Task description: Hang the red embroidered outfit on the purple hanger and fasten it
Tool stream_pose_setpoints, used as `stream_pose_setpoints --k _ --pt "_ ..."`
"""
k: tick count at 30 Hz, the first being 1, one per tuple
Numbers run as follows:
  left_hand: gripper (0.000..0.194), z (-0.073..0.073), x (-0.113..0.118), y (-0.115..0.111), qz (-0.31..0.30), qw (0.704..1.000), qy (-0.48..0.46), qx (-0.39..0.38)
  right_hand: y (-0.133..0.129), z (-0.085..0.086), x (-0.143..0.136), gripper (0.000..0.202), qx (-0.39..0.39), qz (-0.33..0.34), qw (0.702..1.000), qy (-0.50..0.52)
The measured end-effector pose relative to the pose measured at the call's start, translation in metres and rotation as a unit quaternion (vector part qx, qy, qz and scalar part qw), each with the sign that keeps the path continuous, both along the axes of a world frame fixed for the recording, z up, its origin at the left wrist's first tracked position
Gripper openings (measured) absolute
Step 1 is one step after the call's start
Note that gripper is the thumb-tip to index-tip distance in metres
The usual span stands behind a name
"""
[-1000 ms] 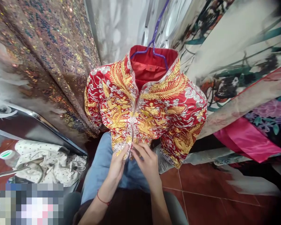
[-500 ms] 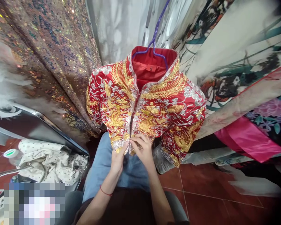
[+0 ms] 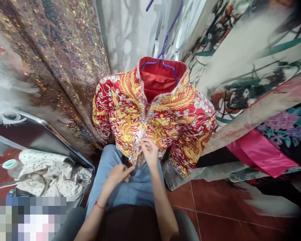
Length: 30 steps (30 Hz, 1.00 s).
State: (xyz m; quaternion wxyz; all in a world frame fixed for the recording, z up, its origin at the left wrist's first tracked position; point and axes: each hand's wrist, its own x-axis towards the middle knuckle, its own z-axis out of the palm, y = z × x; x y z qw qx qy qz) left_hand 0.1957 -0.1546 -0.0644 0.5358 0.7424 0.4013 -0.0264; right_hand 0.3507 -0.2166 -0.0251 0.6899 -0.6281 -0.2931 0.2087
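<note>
A red jacket with gold and silver embroidery and a stand-up collar hangs on a purple hanger in front of my knees. An "S" label shows inside the collar. My right hand pinches the front edge low on the jacket; its fingertips hide whatever fastening is there. Just below the hem, my left hand is over my lap, apart from the cloth, thumb and forefinger stretched out. A narrow dark strip shows between the two hands below the pinch; I cannot tell what it is.
Sequined fabric hangs at the left, and printed garments with a pink satin band at the right. Beside my left leg, a dark seat holds spotted white cloth and a green-capped bottle.
My left hand has let go of the hem and moved down and left. My right hand keeps its pinch, slightly higher. The jacket's front edges now lie closer together.
</note>
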Motion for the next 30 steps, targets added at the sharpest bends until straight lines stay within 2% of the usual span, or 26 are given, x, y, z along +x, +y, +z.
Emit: stream_pose_setpoints --k 1,3,4,6,8,11,15,19,24,30 --pt "0.049 0.014 0.007 0.003 -0.052 0.996 0.0 0.067 0.002 -0.004 -0.003 0.024 0.018 0.008 0.999 0.045" --pt "0.03 0.037 0.031 0.007 -0.031 0.965 0.004 0.26 0.007 -0.012 -0.008 0.026 0.049 0.002 0.995 0.092" --pt "0.024 0.044 0.045 0.009 -0.017 0.949 0.018 0.314 0.009 -0.014 -0.008 0.027 0.057 -0.009 0.993 0.102" --pt "0.028 0.047 0.072 0.014 -0.028 0.931 0.039 0.361 0.013 -0.017 -0.006 0.029 0.049 -0.034 0.992 0.114" --pt "0.023 0.037 0.091 0.022 -0.06 0.927 0.034 0.368 0.016 -0.019 0.001 0.031 0.024 -0.054 0.991 0.118" --pt "0.018 0.012 0.102 0.033 -0.087 0.933 -0.022 0.348 0.019 -0.026 0.012 0.029 -0.002 -0.045 0.993 0.113" --pt "0.012 -0.018 0.099 0.041 -0.058 0.941 -0.093 0.32 0.024 -0.045 0.014 0.024 -0.017 -0.042 0.992 0.116" --pt "0.008 -0.039 0.096 0.04 -0.031 0.941 -0.129 0.31 0.026 -0.055 0.01 0.016 -0.09 -0.044 0.991 0.093" --pt "0.016 -0.051 0.094 0.033 0.006 0.938 -0.17 0.301 0.023 -0.05 0.008 0.014 -0.097 -0.067 0.988 0.101" --pt "0.017 -0.049 0.096 0.022 0.045 0.937 -0.159 0.308 0.029 -0.037 -0.001 0.032 -0.025 -0.076 0.982 0.173"
